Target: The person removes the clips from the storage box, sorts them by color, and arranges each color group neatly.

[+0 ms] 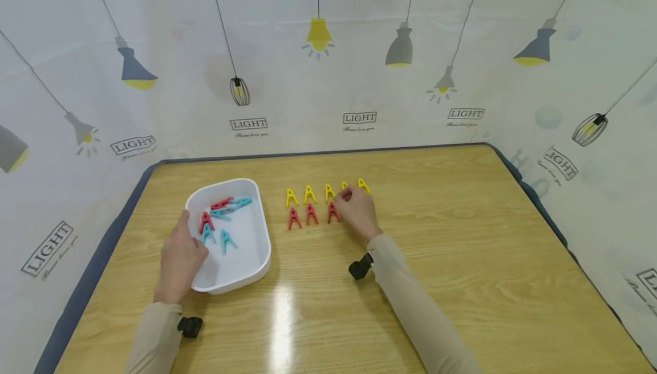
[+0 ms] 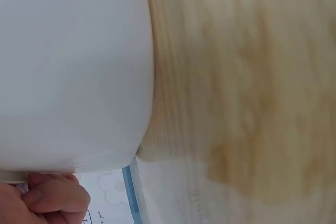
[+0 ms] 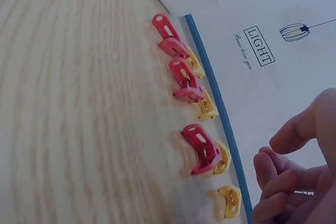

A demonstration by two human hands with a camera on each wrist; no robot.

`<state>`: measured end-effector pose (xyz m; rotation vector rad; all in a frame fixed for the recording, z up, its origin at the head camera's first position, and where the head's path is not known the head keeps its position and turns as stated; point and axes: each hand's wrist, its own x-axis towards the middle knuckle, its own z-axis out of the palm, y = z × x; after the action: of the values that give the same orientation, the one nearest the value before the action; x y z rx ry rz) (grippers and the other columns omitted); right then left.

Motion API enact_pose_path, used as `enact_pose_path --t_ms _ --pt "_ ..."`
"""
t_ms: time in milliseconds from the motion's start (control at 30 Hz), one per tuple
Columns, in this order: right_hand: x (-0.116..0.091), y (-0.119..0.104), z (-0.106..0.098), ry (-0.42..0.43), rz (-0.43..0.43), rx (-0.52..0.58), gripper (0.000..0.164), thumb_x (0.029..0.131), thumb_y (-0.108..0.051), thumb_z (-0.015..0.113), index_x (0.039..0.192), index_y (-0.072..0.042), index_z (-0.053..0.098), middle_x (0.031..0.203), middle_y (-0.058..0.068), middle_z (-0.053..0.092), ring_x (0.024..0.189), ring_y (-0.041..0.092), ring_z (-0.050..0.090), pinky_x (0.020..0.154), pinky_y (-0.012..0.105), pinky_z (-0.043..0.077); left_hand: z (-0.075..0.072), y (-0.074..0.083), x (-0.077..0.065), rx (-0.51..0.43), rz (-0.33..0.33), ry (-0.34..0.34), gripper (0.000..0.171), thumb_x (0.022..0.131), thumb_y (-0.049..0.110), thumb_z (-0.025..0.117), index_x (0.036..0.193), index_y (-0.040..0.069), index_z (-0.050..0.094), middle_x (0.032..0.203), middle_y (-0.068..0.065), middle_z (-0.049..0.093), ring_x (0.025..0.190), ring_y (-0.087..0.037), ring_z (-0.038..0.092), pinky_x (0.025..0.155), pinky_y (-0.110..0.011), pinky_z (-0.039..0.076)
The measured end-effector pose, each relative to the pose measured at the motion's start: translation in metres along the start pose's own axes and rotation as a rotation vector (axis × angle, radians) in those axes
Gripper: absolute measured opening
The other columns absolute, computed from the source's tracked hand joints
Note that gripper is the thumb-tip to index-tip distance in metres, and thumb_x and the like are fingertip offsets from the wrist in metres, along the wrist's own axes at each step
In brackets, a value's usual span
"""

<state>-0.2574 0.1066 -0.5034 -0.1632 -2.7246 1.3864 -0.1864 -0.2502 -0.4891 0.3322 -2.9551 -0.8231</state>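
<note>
On its left side, the white plastic tray [image 1: 248, 263] is gripped at the rim by my left hand [image 1: 179, 260]. Inside lie red clothespins [image 1: 206, 218] and several light blue clothespins [image 1: 226, 237]. Right of the tray, several yellow clothespins [image 1: 308, 190] form a row, with three red clothespins [image 1: 310, 210] lined up below them. My right hand [image 1: 357, 211] hovers beside the rightmost red clothespin, partly covering a yellow one. In the right wrist view its thumb and bent fingers are apart, and nothing shows between them.
The wooden table [image 1: 462, 248] stretches away to the right and front. A white wall covering [image 1: 318, 89] printed with lamps rises behind the table's dark edging. Each wrist wears a small black camera [image 1: 361, 267].
</note>
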Motion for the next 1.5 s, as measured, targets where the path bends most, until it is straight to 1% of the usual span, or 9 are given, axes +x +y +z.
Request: enact_pose_path --t_ms 67,233,433,633,900,1133,1333,1500 --pt "0.0 -0.005 0.001 -0.005 -0.005 0.001 0.016 0.092 -0.021 0.06 0.1 -0.01 0.068 0.092 0.007 0.069 0.082 0.02 0.062 0.071 0.031 0.051 0.0 0.0 0.0 0.0 0.001 -0.002 0.076 0.094 -0.002 0.053 0.159 -0.006 0.013 0.152 -0.038 0.036 0.13 -0.052 0.049 0.101 -0.061 0.05" --pt "0.001 -0.02 0.004 -0.018 -0.036 -0.009 0.017 0.091 -0.022 0.062 0.098 -0.008 0.069 0.09 0.007 0.069 0.078 0.02 0.061 0.066 0.029 0.049 0.0 0.0 0.0 0.003 -0.002 -0.001 0.076 0.094 -0.002 0.053 0.159 -0.005 0.013 0.152 -0.037 0.036 0.128 -0.052 0.05 0.1 -0.061 0.05" --pt "0.002 -0.041 0.011 -0.021 -0.084 -0.018 0.014 0.092 -0.021 0.061 0.096 -0.01 0.07 0.087 0.005 0.07 0.074 0.019 0.061 0.065 0.029 0.048 0.0 -0.001 0.001 0.0 -0.003 0.003 0.077 0.094 -0.002 0.053 0.16 -0.005 0.013 0.153 -0.037 0.036 0.127 -0.051 0.051 0.1 -0.061 0.05" --pt "0.001 -0.066 0.02 -0.052 -0.151 -0.01 0.012 0.094 -0.019 0.061 0.094 -0.011 0.07 0.087 0.005 0.07 0.074 0.019 0.062 0.066 0.03 0.05 0.001 0.001 0.002 0.001 -0.011 -0.004 0.077 0.094 -0.002 0.053 0.16 -0.004 0.012 0.154 -0.036 0.035 0.129 -0.051 0.05 0.102 -0.061 0.049" --pt "0.0 -0.092 0.034 -0.106 -0.206 0.016 0.011 0.093 -0.02 0.061 0.093 -0.012 0.069 0.087 0.003 0.069 0.077 0.017 0.062 0.067 0.027 0.051 0.0 0.002 0.003 -0.008 -0.039 -0.023 0.079 0.095 -0.001 0.054 0.161 -0.001 0.009 0.156 -0.034 0.034 0.134 -0.051 0.046 0.105 -0.061 0.047" --pt "-0.001 -0.109 0.047 -0.141 -0.205 0.034 0.009 0.091 -0.019 0.062 0.093 -0.013 0.069 0.087 0.001 0.068 0.077 0.015 0.061 0.066 0.024 0.05 -0.003 0.001 -0.001 -0.014 -0.066 -0.036 0.081 0.096 -0.001 0.055 0.162 0.0 0.007 0.157 -0.034 0.032 0.135 -0.051 0.045 0.104 -0.061 0.047" --pt "-0.002 -0.125 0.059 -0.158 -0.229 0.03 0.009 0.091 -0.019 0.062 0.091 -0.013 0.069 0.084 0.0 0.068 0.074 0.014 0.06 0.063 0.022 0.048 -0.004 0.001 -0.001 -0.005 -0.065 -0.037 0.082 0.095 -0.002 0.055 0.161 0.0 0.008 0.156 -0.034 0.033 0.13 -0.049 0.049 0.101 -0.06 0.05" --pt "-0.002 -0.134 0.068 -0.174 -0.255 0.023 0.009 0.091 -0.019 0.063 0.091 -0.012 0.069 0.085 0.001 0.068 0.075 0.014 0.06 0.063 0.02 0.048 -0.003 0.004 0.001 -0.009 -0.064 -0.05 0.084 0.094 -0.003 0.057 0.162 0.0 0.007 0.157 -0.034 0.032 0.132 -0.049 0.048 0.1 -0.06 0.051"
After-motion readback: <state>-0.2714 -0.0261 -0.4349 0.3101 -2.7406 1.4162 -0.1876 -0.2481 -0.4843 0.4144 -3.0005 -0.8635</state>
